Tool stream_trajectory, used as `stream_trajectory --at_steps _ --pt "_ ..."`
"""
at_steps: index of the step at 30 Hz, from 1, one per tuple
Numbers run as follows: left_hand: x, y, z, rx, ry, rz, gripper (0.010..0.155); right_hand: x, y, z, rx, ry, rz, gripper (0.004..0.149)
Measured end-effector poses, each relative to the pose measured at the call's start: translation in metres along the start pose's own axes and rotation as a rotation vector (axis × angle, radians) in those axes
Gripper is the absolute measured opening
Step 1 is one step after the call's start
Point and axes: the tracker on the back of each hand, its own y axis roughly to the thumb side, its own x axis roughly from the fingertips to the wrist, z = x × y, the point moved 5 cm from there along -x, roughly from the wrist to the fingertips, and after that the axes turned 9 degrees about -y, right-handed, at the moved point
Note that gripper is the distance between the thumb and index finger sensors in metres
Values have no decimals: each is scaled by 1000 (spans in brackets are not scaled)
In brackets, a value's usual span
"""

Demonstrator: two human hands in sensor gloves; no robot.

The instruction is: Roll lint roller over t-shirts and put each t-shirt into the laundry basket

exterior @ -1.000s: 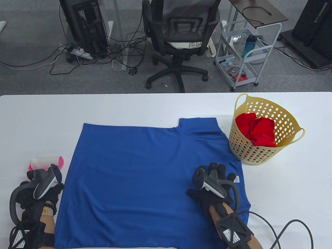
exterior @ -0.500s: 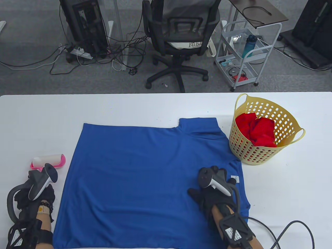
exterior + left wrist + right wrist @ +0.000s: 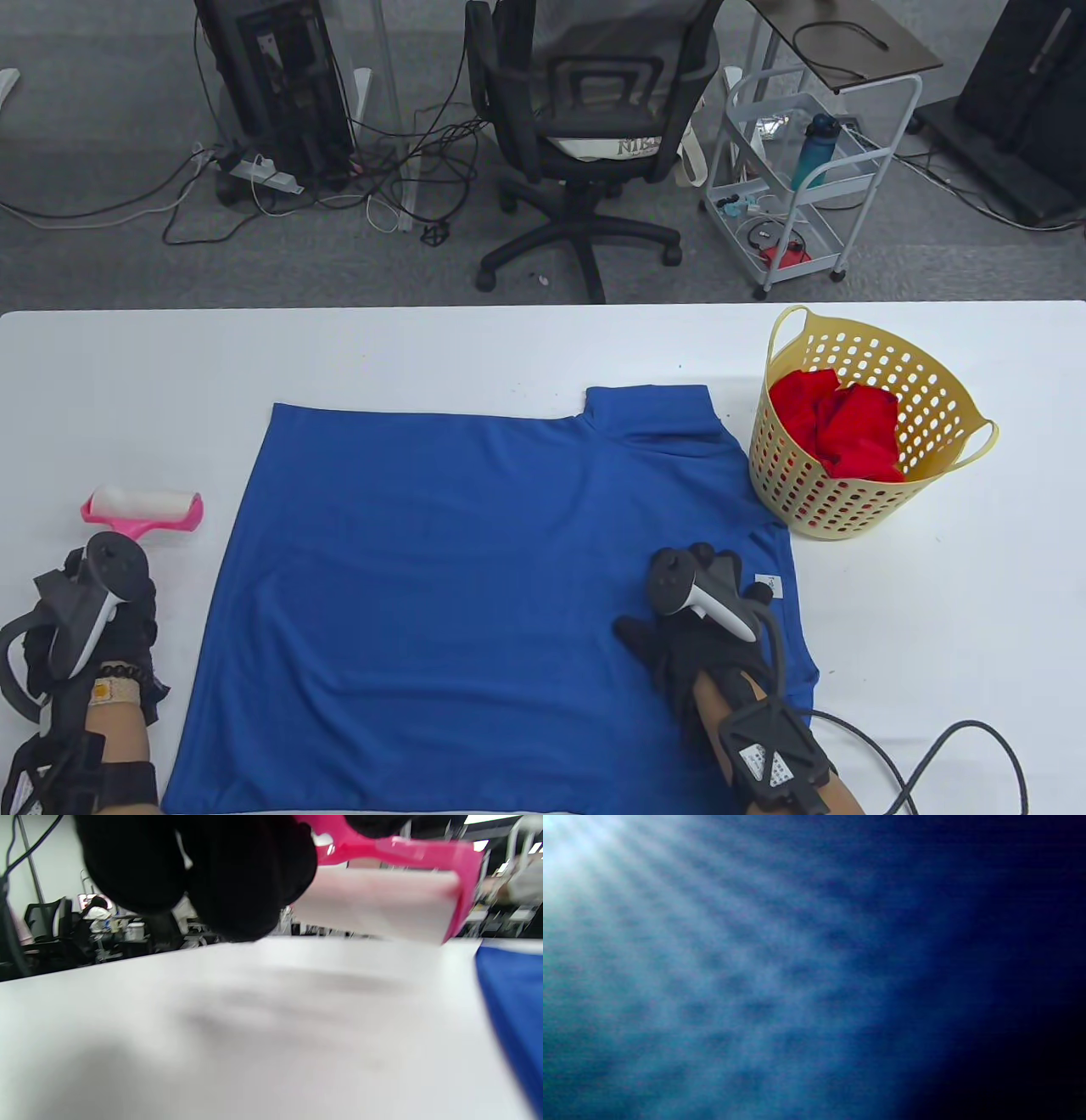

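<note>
Since a second ago the left hand [image 3: 93, 611] has drawn back toward the table's near edge and the lint roller [image 3: 142, 509] with it has swung from behind the tracker out to the hand's 12 o'clock, its white roll now lying crosswise in full sight; the right hand [image 3: 691, 611] has barely shifted.

Largest first: the white table [image 3: 509, 348] fills the lower part of the table view. On it the blue t-shirt [image 3: 475, 577] lies spread flat, reaching from the centre to the near edge at 6 o'clock, with one sleeve pointing toward 1 o'clock. At the shirt's 2 o'clock, just beside that sleeve, stands the yellow perforated laundry basket [image 3: 857, 501] with a crumpled red t-shirt [image 3: 840, 424] inside.

The right hand rests on the blue t-shirt at its 4 o'clock part, close to a small white label [image 3: 770, 586]. Its fingers look flat against the cloth, though the tracker hides most of them; the right wrist view shows only blurred blue fabric right up against the lens.

The left hand sits at the shirt's 9 o'clock, off the cloth. In the left wrist view its gloved fingers [image 3: 237, 878] are curled round the pink handle of the lint roller [image 3: 382, 895], and the roll hangs just above the bare tabletop, with the blue shirt's edge at 3 o'clock.
</note>
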Motion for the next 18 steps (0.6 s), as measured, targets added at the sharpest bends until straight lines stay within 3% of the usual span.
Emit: stream_trajectory --at_steps 3,8,12,18 --pt "17 16 23 91 106 -136 65 0 0 0 0 1 -1 94" --pt "56 65 32 96 84 -384 67 0 0 0 0 1 -2 94" --pt "88 106 31 -22 97 -511 65 0 0 0 0 1 -2 94" --pt "113 142 12 -138 -12 -618 63 0 0 0 0 1 -2 94"
